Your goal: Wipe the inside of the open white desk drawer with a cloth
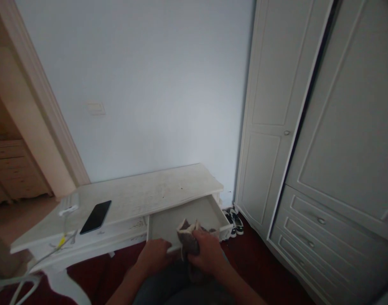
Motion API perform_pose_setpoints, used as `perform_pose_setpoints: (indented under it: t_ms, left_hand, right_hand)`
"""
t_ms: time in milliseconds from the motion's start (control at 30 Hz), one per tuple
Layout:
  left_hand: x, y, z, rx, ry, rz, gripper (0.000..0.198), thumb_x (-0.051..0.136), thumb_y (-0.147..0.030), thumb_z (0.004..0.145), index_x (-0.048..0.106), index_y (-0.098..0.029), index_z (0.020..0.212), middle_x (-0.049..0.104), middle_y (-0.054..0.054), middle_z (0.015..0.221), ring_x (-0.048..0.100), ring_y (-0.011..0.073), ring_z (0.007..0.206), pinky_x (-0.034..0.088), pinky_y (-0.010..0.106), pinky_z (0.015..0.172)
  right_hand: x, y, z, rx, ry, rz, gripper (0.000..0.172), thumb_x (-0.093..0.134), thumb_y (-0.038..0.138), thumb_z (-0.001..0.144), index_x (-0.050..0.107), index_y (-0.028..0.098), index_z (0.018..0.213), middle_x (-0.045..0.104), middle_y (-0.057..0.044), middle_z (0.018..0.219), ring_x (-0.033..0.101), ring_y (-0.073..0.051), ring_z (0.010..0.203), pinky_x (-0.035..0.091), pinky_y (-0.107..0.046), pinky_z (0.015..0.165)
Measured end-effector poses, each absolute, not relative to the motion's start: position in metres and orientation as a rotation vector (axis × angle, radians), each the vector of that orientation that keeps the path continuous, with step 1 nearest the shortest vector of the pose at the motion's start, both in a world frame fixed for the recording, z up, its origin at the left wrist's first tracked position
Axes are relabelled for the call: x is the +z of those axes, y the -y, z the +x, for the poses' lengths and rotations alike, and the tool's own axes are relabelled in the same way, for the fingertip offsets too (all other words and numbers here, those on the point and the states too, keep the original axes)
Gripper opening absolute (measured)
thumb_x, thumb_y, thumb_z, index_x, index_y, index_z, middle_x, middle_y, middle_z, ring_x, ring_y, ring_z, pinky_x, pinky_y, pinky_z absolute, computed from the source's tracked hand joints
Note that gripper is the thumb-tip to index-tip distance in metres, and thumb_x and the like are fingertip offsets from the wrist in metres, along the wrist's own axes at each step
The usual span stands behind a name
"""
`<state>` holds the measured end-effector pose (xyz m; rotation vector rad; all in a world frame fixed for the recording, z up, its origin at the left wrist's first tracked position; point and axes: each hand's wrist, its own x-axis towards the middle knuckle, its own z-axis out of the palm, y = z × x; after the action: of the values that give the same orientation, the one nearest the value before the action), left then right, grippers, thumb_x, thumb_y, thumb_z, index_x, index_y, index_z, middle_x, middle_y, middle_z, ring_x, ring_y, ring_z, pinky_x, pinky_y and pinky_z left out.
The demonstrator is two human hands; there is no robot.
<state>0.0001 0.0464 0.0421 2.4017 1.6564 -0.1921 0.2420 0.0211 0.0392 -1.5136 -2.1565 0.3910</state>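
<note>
An open drawer [189,216] sticks out from the right part of a low white table [155,186]. My right hand [208,252] is closed around a crumpled grey-brown cloth [189,241] with paler edges, held over the front of the drawer. Left of the cloth, my left hand [155,254] rests at the drawer's front edge, its fingers curled towards it; what they grip, if anything, is hard to make out.
A black phone or tablet [96,217] and a white device [69,204] with a cable lie on the table's left part. Black-and-white shoes [235,222] stand on the dark red floor beside the drawer. A white wardrobe [266,169] rises at the right.
</note>
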Motion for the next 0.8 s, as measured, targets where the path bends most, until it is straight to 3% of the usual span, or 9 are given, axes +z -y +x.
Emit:
perform_pose_setpoints:
  t_ms: [267, 500, 700, 800]
  left_hand:
    - [0.046, -0.044, 0.0, -0.25, -1.649, 2.502, 0.05, 0.048, -0.055, 0.093, 0.077, -0.022, 0.118, 0.079, 0.016, 0.118, 0.073, 0.0353, 0.114, 0.054, 0.048, 0.1]
    - [0.048, -0.045, 0.002, -0.249, -1.645, 2.499, 0.055, 0.046, -0.055, 0.094, 0.077, -0.018, 0.119, 0.079, 0.02, 0.117, 0.074, 0.0384, 0.111, 0.055, 0.049, 0.097]
    - [0.051, -0.046, -0.004, -0.233, -1.515, 2.482, 0.036, 0.053, -0.036, 0.093, 0.077, -0.029, 0.119, 0.079, -0.001, 0.126, 0.072, 0.0223, 0.114, 0.051, 0.027, 0.101]
    - [0.049, -0.047, -0.003, -0.226, -1.507, 2.495, 0.036, 0.052, -0.037, 0.093, 0.077, -0.028, 0.118, 0.079, 0.002, 0.127, 0.072, 0.0248, 0.116, 0.052, 0.03, 0.102]
  right_hand:
    - [0.04, -0.035, 0.324, 0.245, 1.853, -1.908, 0.042, 0.066, 0.04, 0.08, 0.068, 0.024, 0.119, 0.075, -0.009, 0.113, 0.07, -0.03, 0.107, 0.047, -0.036, 0.088]
    - [0.049, -0.022, 0.258, 0.303, 2.111, -1.71, 0.047, 0.074, 0.046, 0.074, 0.068, 0.024, 0.115, 0.076, -0.008, 0.112, 0.07, -0.033, 0.106, 0.049, -0.038, 0.089]
    - [0.038, -0.005, 0.181, 0.481, 2.278, -1.331, 0.055, 0.083, 0.041, 0.069, 0.069, 0.027, 0.121, 0.073, -0.007, 0.124, 0.068, -0.036, 0.111, 0.05, -0.039, 0.095]
    - [0.033, -0.006, 0.187, 0.481, 2.271, -1.301, 0.053, 0.081, 0.041, 0.07, 0.069, 0.027, 0.119, 0.074, -0.007, 0.121, 0.069, -0.035, 0.11, 0.05, -0.038, 0.096]
